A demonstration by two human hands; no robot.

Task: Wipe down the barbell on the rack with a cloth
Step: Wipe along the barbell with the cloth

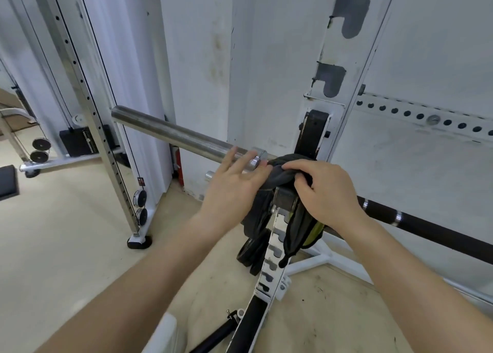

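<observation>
The barbell lies across the white rack (344, 67). Its bare steel sleeve (165, 132) points to the left, and its black shaft (426, 226) runs off to the right. A dark cloth (280, 172) with a yellow-green patch is draped over the bar at the rack hook, its ends hanging down. My right hand (322, 192) grips the cloth on top of the bar. My left hand (234, 184) lies with straight fingers against the sleeve near its collar, fingertips touching the cloth's edge.
A cable machine with a perforated upright (88, 99) and pulleys stands at left. Black weight plates (252, 251) hang low on the rack. A red extinguisher (179, 166) stands by the wall. The rack's base tubes (314, 262) cross the beige floor.
</observation>
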